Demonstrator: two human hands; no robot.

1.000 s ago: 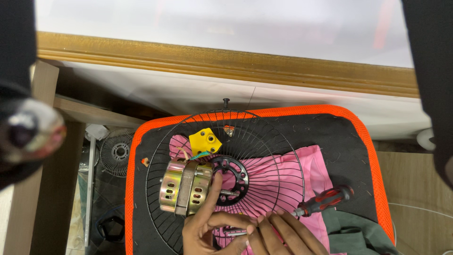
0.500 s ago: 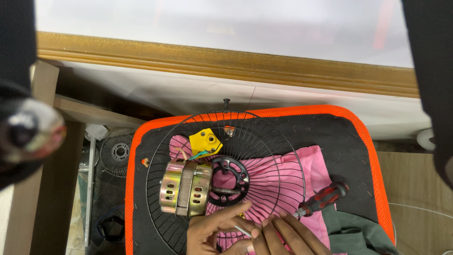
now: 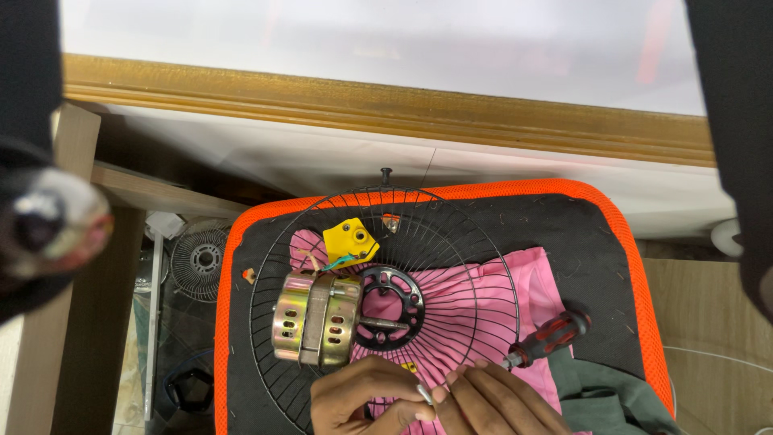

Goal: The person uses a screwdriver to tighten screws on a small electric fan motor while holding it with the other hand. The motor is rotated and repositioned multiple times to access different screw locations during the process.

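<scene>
Motor lies loose on the wire guard, just above the left hand; it is not fastened. Left hand pinches a small metal part; right hand touches it, fingers curled, grasp unclear. Screwdriver lies unheld beside the right hand. Judged mid-job.

We note a brass-toned, glossy metal motor housing with a bare steel shaft, resting on a thin black wire fan guard. Beneath lies soft pink pleated cloth on a matt black pad with orange mesh edging. The yellow block looks like smooth plastic; the screwdriver handle, red-and-black rubbery plastic.
</scene>
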